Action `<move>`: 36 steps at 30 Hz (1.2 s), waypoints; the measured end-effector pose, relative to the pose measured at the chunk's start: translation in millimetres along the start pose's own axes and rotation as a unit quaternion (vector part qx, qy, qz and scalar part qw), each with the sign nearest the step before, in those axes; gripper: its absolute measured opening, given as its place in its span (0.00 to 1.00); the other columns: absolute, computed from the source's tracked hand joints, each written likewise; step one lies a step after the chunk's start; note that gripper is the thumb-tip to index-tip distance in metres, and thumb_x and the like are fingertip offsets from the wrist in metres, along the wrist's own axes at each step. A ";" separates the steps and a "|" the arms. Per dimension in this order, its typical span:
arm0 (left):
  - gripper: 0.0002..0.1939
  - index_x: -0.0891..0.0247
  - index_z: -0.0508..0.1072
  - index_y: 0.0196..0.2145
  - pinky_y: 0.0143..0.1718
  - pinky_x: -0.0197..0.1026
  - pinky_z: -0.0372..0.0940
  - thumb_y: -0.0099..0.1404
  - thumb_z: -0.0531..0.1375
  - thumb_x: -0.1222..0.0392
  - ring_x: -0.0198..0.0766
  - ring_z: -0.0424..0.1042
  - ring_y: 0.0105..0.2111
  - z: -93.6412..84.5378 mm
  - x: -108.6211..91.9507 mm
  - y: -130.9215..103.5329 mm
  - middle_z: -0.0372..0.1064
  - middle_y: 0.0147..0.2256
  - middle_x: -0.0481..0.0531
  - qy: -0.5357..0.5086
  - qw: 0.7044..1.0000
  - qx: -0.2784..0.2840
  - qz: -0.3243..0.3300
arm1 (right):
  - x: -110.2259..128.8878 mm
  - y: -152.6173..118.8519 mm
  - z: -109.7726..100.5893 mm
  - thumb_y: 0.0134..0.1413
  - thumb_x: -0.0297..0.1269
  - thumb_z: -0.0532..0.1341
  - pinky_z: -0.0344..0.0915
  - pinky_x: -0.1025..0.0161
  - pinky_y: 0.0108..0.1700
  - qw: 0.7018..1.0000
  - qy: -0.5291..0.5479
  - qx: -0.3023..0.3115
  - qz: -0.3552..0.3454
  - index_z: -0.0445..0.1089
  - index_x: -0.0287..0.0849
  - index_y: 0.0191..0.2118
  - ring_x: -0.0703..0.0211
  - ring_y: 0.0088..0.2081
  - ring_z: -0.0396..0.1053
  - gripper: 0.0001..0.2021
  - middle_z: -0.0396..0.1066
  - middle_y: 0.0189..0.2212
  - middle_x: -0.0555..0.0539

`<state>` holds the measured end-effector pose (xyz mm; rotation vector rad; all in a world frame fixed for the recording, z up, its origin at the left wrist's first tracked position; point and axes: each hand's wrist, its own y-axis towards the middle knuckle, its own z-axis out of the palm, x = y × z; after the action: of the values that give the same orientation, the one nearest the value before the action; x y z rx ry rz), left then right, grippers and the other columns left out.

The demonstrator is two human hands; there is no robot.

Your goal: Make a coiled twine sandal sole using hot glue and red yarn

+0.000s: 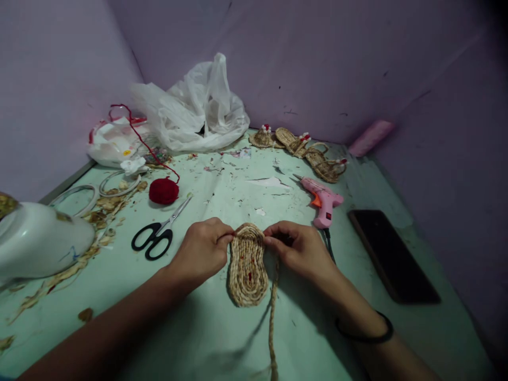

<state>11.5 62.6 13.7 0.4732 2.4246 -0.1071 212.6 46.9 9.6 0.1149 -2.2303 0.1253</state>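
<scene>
Between my hands is a small slipper sole [249, 270] of coiled straw braid, with bits of red at its middle. My left hand [206, 246] pinches its upper left edge between thumb and fingers. On the other side, my right hand [299, 246] grips the upper right edge. A loose tail of braided straw cord [272, 317] hangs from beneath my right hand down toward the near edge of the view. Black-handled scissors [161, 232] lie left of my left hand. Beyond my right hand rests a pink glue gun [322, 198].
A red yarn ball [163, 191] sits behind the scissors. Finished straw slippers [317, 153] and a white plastic bag [198, 108] are at the back. A phone [392, 256] lies right; a white bottle [43, 241] lies left among straw scraps. Purple walls enclose the table [214, 338].
</scene>
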 end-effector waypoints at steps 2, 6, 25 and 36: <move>0.10 0.63 0.76 0.29 0.35 0.39 0.62 0.58 0.54 0.67 0.38 0.70 0.31 -0.5 -0.4 1.2 0.73 0.29 0.52 0.003 1.000 0.004 -0.026 | -2.9 -1.3 1.8 0.48 0.33 0.59 0.64 0.62 0.32 1.000 -0.012 -0.015 -0.004 0.74 0.42 0.32 0.58 0.29 0.70 0.06 0.76 0.28 0.46; 0.10 0.63 0.76 0.29 0.33 0.37 0.62 0.57 0.54 0.67 0.36 0.71 0.29 -0.5 -2.9 3.7 0.75 0.29 0.51 -0.029 0.997 0.005 -0.074 | -6.0 -3.1 4.3 0.48 0.31 0.60 0.65 0.61 0.33 0.999 -0.030 -0.032 -0.005 0.74 0.41 0.32 0.57 0.30 0.72 0.06 0.76 0.29 0.46; 0.07 0.65 0.74 0.25 0.19 0.34 0.58 0.52 0.56 0.62 0.32 0.64 0.17 5.0 -3.1 3.8 0.66 0.17 0.47 -0.165 0.967 0.016 -0.194 | -4.1 -9.7 12.9 0.46 0.28 0.59 0.65 0.60 0.34 0.998 -0.019 -0.065 0.004 0.74 0.40 0.29 0.57 0.30 0.71 0.07 0.75 0.27 0.46; 0.08 0.66 0.73 0.25 0.18 0.34 0.55 0.51 0.56 0.61 0.31 0.62 0.18 6.9 -0.7 5.0 0.65 0.17 0.47 -0.171 0.965 0.021 -0.196 | -2.3 -11.2 14.8 0.45 0.28 0.57 0.63 0.62 0.30 0.997 -0.045 -0.065 0.013 0.71 0.39 0.29 0.58 0.27 0.69 0.06 0.72 0.25 0.46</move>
<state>17.9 65.7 8.9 -0.0165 2.1440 -0.3794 203.9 33.9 -0.7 0.0214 -2.3228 -0.0109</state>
